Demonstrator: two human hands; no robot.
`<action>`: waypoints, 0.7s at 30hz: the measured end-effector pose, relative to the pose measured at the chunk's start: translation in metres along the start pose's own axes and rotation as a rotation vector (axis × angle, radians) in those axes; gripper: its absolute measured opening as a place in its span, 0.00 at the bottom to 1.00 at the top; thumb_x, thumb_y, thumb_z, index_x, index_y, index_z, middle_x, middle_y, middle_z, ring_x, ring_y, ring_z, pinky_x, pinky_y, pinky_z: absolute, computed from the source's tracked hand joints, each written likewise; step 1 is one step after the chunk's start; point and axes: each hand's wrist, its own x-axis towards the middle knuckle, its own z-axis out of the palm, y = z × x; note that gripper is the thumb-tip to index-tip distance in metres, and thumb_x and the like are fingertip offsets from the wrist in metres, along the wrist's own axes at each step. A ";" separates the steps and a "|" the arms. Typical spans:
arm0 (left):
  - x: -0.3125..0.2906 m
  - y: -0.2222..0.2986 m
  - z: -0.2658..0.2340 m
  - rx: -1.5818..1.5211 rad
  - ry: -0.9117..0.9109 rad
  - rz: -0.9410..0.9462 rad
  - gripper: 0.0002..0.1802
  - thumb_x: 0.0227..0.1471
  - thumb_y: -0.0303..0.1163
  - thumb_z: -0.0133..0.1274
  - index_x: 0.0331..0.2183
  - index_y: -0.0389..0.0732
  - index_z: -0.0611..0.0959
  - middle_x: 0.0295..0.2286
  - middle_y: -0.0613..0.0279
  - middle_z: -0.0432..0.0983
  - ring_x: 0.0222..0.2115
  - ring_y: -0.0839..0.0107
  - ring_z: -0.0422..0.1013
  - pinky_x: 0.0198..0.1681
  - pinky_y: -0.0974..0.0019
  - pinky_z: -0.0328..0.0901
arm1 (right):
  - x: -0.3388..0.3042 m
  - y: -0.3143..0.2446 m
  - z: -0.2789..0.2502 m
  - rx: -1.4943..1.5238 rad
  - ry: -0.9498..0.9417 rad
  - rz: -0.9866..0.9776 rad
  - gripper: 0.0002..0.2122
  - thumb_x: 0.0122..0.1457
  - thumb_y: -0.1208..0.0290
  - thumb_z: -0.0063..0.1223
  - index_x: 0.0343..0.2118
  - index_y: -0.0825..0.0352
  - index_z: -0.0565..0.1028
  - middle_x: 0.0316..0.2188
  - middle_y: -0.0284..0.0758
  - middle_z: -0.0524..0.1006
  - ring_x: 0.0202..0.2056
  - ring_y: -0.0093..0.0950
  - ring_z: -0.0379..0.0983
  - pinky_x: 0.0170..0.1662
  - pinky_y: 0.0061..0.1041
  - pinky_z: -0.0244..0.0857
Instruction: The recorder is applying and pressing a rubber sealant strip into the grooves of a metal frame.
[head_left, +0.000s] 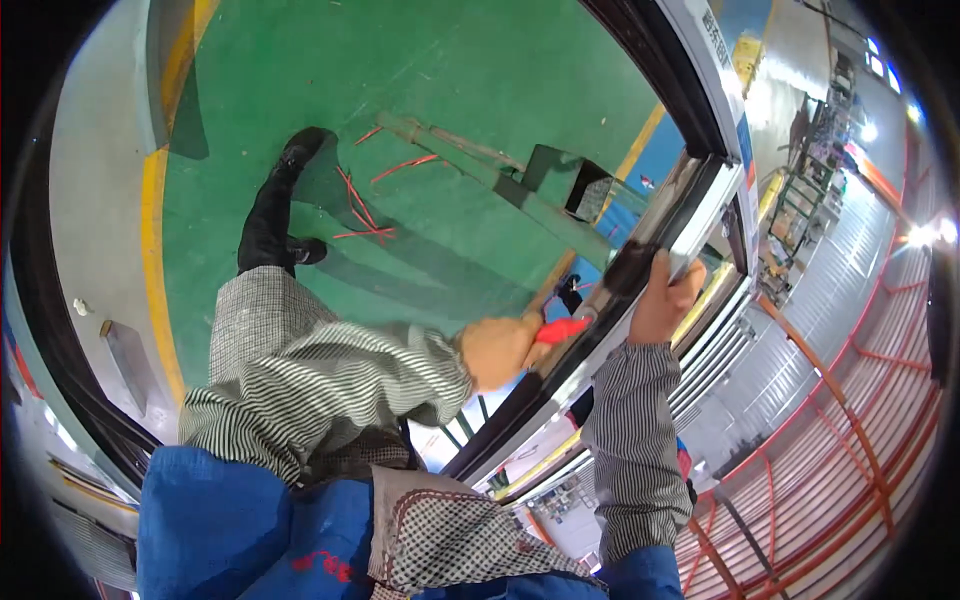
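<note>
A long black-and-white frame [560, 392] slants across in front of me, from the lower middle to the upper right. My left hand [500, 352] is closed round a small red-handled tool [562, 330]. The tool points right, with its far end at the dark inner edge of the frame. Its tip is too blurred to tell its exact kind. Higher up to the right, my right hand [664, 302] is closed on the white outer side of the frame, fingers bent over it. Part of the dark edge between the hands is smeared.
Thin red strips [358, 205] lie scattered on the green floor [480, 70] by my black shoes [305, 150]. Beyond the frame is a dark green box [553, 172] on a long beam [450, 150]. A red-railed rack [840, 400] with pale bars stands at the right.
</note>
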 end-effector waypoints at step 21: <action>0.157 0.045 -0.121 0.210 0.347 0.278 0.17 0.52 0.43 0.48 0.34 0.37 0.73 0.23 0.45 0.75 0.27 0.45 0.72 0.28 0.49 0.65 | -0.001 -0.011 0.022 0.228 -0.110 0.130 0.14 0.66 0.63 0.34 0.39 0.72 0.65 0.33 0.34 0.64 0.35 0.24 0.61 0.44 0.23 0.55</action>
